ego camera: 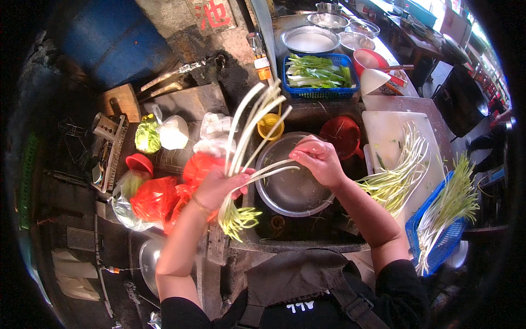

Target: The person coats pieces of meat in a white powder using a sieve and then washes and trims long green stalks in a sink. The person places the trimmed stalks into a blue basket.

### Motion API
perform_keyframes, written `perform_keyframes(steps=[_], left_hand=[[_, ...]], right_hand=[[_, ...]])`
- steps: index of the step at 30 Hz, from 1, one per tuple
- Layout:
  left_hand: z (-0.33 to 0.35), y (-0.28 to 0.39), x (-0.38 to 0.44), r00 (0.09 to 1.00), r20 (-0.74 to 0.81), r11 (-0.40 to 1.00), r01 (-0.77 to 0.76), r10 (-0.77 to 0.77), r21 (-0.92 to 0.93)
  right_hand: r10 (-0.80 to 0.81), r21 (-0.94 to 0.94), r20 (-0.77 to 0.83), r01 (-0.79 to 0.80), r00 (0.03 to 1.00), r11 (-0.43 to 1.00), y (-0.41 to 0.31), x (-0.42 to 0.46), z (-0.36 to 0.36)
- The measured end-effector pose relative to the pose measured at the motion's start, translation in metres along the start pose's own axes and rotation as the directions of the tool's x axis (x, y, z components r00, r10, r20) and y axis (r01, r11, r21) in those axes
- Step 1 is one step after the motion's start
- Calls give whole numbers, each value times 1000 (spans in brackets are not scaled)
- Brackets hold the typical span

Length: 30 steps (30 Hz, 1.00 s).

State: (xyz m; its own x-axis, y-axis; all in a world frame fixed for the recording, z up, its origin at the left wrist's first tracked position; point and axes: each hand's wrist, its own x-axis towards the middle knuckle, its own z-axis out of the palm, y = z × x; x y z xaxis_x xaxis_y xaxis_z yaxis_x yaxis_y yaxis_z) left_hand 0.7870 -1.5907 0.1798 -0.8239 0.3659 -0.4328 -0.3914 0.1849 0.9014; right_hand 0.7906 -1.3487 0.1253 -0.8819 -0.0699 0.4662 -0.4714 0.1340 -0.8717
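Note:
My left hand (215, 189) is closed around a bundle of long, pale vegetable stalks (242, 140). Their white ends fan upward and their yellow-green leafy tips hang below the fist. Out to the right, one stalk from the bundle reaches my right hand (319, 159), whose thumb and fingers pinch its end. A second stalk curves just beneath it. Below both hands, a round metal basin (298, 193) sits in a dark sink (287, 237), with some water and small scraps in it. The fingertips of my left hand are partly hidden behind the stalks.
At right, more pale stalks (404, 164) lie on a white cutting board (378, 123); others fill a blue basket (419, 222). A blue basket (320, 93) of cut greens stands behind the sink, near a red ladle (363, 57). Red plastic bags (154, 201) lie left.

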Motion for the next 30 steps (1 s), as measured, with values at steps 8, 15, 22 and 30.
perform_keyframes(steps=[8, 15, 22, 30], left_hand=[[-16, -8, -6, 998, 19, 998, 60, -60, -3], [-22, -16, -2, 1000, 20, 990, 24, -21, -141], [-21, -18, 8, 992, 119, 967, 67, -38, -244], [-3, -18, 22, 992, 98, 976, -59, 81, -211]], right_hand=[[-134, -830, -165, -64, 977, 554, 133, -14, -43], [457, -926, 353, 234, 817, 297, 235, -152, 36], [499, -891, 218, -38, 839, 453, 172, -78, 34], [40, -456, -16, -42, 999, 889, 18, -1, 13]])
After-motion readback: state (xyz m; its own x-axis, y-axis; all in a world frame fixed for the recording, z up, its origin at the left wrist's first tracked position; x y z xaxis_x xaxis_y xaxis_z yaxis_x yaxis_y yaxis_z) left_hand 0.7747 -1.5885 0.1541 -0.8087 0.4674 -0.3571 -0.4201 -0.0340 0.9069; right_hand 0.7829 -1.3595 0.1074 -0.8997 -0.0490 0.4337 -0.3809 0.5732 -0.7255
